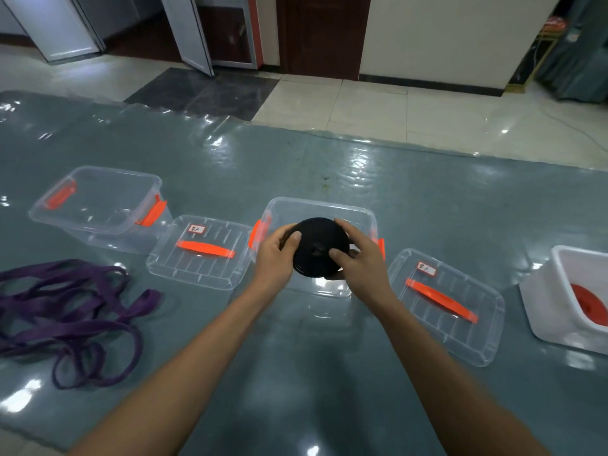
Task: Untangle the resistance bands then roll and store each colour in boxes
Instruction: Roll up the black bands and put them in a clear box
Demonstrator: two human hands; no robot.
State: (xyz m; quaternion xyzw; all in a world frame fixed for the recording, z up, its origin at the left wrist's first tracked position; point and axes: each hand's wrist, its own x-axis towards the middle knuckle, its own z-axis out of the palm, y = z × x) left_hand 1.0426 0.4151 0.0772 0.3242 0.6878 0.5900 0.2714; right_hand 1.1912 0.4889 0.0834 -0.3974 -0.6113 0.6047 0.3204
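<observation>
head view: both hands (276, 248) grip black rolled band (317, 246) over clear box (358, 213)

Two clear boxes (82, 238) (322, 203), two lids (197, 274) (460, 340), one white box (546, 311), one black roll (316, 238), one red roll (589, 304), one purple tangle (144, 301).

Right edge crops the white box (549, 311); labels (196, 229) illegible.

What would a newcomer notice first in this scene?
The black rolled band, gripped by the left hand and right hand over the middle clear box, dominates the centre. At far left a tangled purple band sprawls on the mat; at far right a red roll lies in a white box.
</observation>
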